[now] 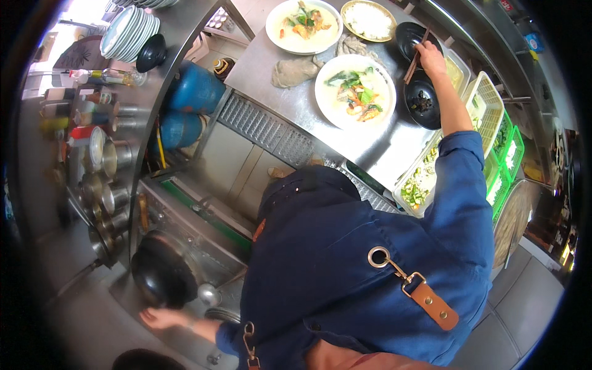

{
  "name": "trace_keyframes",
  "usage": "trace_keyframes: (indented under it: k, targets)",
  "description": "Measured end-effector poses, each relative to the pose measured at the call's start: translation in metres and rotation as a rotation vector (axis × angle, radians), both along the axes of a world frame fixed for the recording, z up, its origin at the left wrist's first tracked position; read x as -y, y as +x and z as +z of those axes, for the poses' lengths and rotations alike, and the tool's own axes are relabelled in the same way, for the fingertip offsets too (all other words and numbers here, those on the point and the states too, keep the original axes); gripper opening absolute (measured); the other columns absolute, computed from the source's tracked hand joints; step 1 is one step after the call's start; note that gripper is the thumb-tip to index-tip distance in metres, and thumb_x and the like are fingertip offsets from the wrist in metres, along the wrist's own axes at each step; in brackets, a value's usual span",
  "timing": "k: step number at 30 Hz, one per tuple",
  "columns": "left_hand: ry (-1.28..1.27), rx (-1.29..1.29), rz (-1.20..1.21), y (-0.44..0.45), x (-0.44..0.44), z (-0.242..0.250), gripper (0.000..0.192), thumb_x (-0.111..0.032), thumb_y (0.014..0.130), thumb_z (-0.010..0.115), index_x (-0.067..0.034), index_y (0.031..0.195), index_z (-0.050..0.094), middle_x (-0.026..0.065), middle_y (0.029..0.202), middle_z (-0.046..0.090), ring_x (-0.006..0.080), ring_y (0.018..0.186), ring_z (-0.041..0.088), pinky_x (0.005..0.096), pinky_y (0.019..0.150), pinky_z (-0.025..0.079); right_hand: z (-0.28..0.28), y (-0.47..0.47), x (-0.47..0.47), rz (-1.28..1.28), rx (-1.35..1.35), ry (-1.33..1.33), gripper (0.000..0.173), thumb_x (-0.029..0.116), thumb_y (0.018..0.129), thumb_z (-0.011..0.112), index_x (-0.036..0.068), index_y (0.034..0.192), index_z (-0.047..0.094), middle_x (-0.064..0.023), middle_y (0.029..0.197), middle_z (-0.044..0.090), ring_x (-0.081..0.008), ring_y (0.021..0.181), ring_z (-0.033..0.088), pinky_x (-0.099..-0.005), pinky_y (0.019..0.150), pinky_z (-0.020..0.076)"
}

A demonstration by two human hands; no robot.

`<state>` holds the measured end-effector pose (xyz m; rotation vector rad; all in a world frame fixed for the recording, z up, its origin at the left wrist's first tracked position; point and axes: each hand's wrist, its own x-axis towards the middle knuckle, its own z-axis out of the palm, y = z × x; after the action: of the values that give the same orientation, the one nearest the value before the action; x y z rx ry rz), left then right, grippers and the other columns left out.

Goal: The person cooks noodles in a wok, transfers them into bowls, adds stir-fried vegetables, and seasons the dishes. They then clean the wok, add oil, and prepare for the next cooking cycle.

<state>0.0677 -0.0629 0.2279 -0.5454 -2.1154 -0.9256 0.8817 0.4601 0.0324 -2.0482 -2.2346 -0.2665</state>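
My right hand [432, 59] grips a pair of wooden chopsticks [410, 71] above two black bowls. The upper black bowl [405, 40] is partly behind the hand; the lower black bowl [414, 111] holds some dark food pieces. To their left stands a large white bowl of pale soup [356, 95] topped with greens and orange pieces. A similar soup bowl [305, 27] is farther up, beside a bowl of white rice [368, 21]. My left hand [162, 318] is low at the left, close to the rim of a black wok [162, 273]; its fingers are blurred, and whether they grip anything is unclear.
A crumpled grey cloth [296, 72] lies on the steel table [259, 60] near the soup bowls. Trays of chopped vegetables [418, 187] and green baskets [512, 148] line the right side. Stacked plates [131, 34], bottles and metal pots [115, 157] crowd the left counter. Blue gas cylinders [194, 88] stand below.
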Motion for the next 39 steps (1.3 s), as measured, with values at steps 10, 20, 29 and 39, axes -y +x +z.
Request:
trace_keyframes:
  k: [10, 20, 29, 39]
  targets:
    - [-0.117, 0.585, -0.793, 0.153, -0.248, -0.077, 0.030, -0.002, 0.089, 0.052, 0.001, 0.119, 0.053, 0.0137, 0.110, 0.061, 0.0214, 0.103, 0.058, 0.0303, 0.088, 0.048, 0.094, -0.135, 0.153, -0.159, -1.521, 0.103, 0.025, 0.019, 0.095, 0.046, 0.000, 0.095, 0.062, -0.0032, 0.075, 0.056, -0.0100, 0.071, 0.056, -0.0228, 0.062, 0.0452]
    - [-0.646, 1.180, -1.285, 0.125, -0.386, -0.276, 0.031, -0.003, 0.084, 0.054, 0.003, 0.114, 0.055, 0.0133, 0.108, 0.060, 0.0233, 0.101, 0.057, 0.0355, 0.091, 0.044, 0.078, -0.203, 0.171, -0.148, -1.127, 0.063, 0.016, 0.008, 0.091, 0.054, -0.006, 0.089, 0.060, -0.0106, 0.088, 0.055, -0.0185, 0.075, 0.065, -0.0273, 0.065, 0.0546]
    - [-0.958, 1.662, -0.847, 0.028, -0.456, -0.377, 0.022, -0.012, 0.087, 0.056, 0.003, 0.103, 0.060, 0.0076, 0.089, 0.062, 0.0164, 0.075, 0.061, 0.0292, 0.061, 0.049, 0.093, -0.268, 0.183, -0.909, -1.245, 0.442, 0.016, 0.013, 0.092, 0.056, -0.003, 0.088, 0.058, -0.0081, 0.077, 0.060, -0.0165, 0.066, 0.065, -0.0242, 0.062, 0.0505]
    - [-1.061, 1.693, -0.926, 0.035, -0.564, -0.371, 0.009, -0.006, 0.087, 0.048, -0.004, 0.083, 0.056, -0.0029, 0.057, 0.036, 0.0109, 0.042, 0.033, 0.0283, 0.040, 0.029, 0.110, -0.293, 0.214, -1.131, -1.255, 0.578, 0.031, 0.027, 0.094, 0.053, -0.003, 0.091, 0.059, -0.0122, 0.074, 0.064, -0.0196, 0.063, 0.066, -0.0295, 0.058, 0.0560]
